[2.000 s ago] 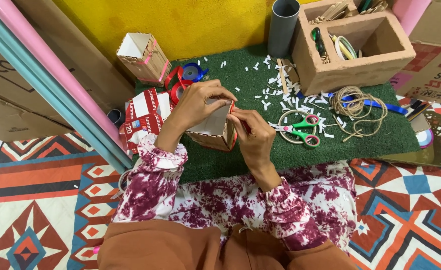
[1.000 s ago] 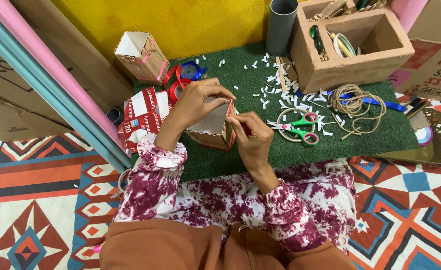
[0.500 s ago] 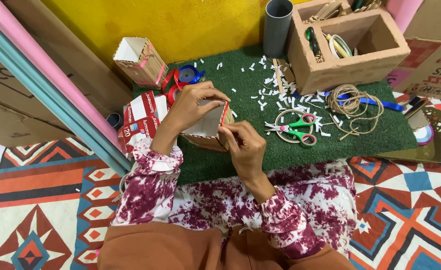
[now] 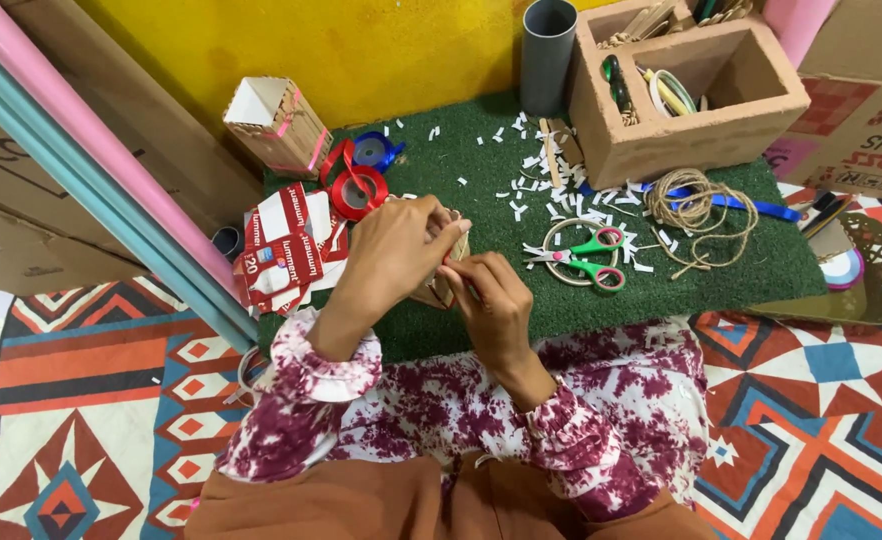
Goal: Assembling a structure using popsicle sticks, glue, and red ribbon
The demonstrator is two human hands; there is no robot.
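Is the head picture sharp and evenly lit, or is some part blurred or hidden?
Head view: light is soft and even, no glare; scissors and paper scraps look sharp; the left hand and right hand cover most of the small cardboard piece.

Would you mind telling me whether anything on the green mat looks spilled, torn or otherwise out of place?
Small white paper scraps lie scattered over the green mat, around the scissors. A red and white carton lies torn open and flattened at the mat's left edge. Loose twine sprawls in a tangle.
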